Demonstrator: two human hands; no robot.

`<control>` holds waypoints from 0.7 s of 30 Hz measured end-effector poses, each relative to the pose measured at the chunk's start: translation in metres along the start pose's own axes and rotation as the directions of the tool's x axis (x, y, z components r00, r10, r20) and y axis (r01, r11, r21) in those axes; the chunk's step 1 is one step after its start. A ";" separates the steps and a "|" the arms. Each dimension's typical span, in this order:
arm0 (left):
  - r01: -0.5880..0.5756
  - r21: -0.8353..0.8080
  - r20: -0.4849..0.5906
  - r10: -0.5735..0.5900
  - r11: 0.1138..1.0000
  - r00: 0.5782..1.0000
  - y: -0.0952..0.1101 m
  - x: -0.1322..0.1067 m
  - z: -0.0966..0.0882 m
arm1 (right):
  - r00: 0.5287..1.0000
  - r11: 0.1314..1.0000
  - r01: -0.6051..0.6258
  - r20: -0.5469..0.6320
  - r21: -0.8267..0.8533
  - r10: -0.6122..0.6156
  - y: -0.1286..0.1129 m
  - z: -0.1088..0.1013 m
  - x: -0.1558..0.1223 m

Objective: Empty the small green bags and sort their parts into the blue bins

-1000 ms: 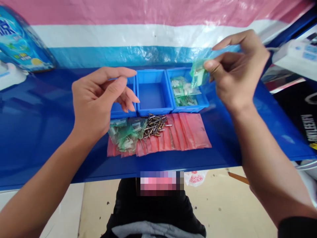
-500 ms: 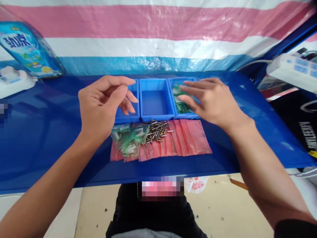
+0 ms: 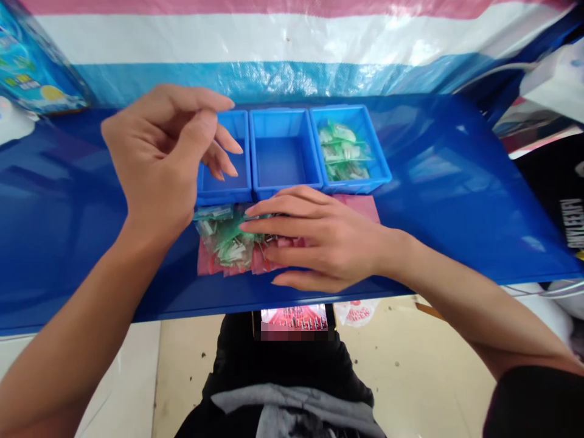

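my left hand [image 3: 157, 155] hung loosely curled and empty over the left blue bin [image 3: 223, 193]; clear, green-tinged packets [image 3: 223, 240] of small white parts lay heaped on pink bags [image 3: 210, 261], my right hand [image 3: 319, 237] spread flat, fingertips [image 3: 244, 226] over their right edge.

The right hand [image 3: 319, 237] has moved from over the right blue plastic bin [image 3: 381, 173] down to about 6 o'clock of the middle bin [image 3: 285, 112]. It now lies palm down across the red plastic bags [image 3: 360, 207], its fingers [image 3: 269, 222] reaching toward the clear bags of green-tagged parts [image 3: 223, 240]. It covers most of the metal rivets. The right bin's parts bags [image 3: 343, 152] now lie uncovered, with no bag lifted above them. The left hand [image 3: 157, 155] has shifted slightly toward 9 o'clock of the left bin [image 3: 223, 194], its fingers relaxed and curled.
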State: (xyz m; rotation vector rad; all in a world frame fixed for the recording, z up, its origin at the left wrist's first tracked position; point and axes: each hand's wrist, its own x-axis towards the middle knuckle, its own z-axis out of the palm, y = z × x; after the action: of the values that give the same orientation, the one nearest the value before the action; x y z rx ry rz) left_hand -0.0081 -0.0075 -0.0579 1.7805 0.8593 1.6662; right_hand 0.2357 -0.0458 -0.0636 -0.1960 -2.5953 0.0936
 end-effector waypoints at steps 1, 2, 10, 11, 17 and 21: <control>-0.012 -0.001 0.007 0.012 1.000 1.000 -0.001 0.000 0.000 | 1.000 0.999 0.013 0.017 -0.051 -0.012 -0.004 0.006 0.001; -0.019 -0.003 0.012 0.019 1.000 1.000 -0.002 0.000 0.000 | 1.000 0.994 0.014 0.027 -0.109 -0.011 -0.006 0.011 0.001; -0.048 0.070 0.004 0.048 0.996 0.999 -0.001 -0.003 0.003 | 0.994 0.977 -0.007 -0.110 -0.213 -0.016 0.006 0.010 -0.003; -0.038 0.088 0.004 0.037 0.995 0.999 0.001 -0.004 0.003 | 0.990 0.981 -0.018 -0.143 -0.195 -0.010 0.007 0.008 -0.004; -0.099 0.296 0.019 0.098 0.950 0.995 0.010 -0.009 -0.001 | 0.848 0.943 -0.308 -0.412 0.127 0.332 0.007 -0.006 -0.004; -0.372 0.479 0.287 0.259 0.795 0.922 0.005 -0.007 -0.008 | 0.556 0.720 -0.454 -0.465 0.524 0.689 0.008 -0.011 -0.003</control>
State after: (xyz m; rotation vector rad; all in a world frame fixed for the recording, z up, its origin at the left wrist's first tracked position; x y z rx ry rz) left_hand -0.0162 -0.0161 -0.0575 2.5530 1.0345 1.4807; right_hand 0.2452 -0.0379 -0.0563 -0.8169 -1.6815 0.6177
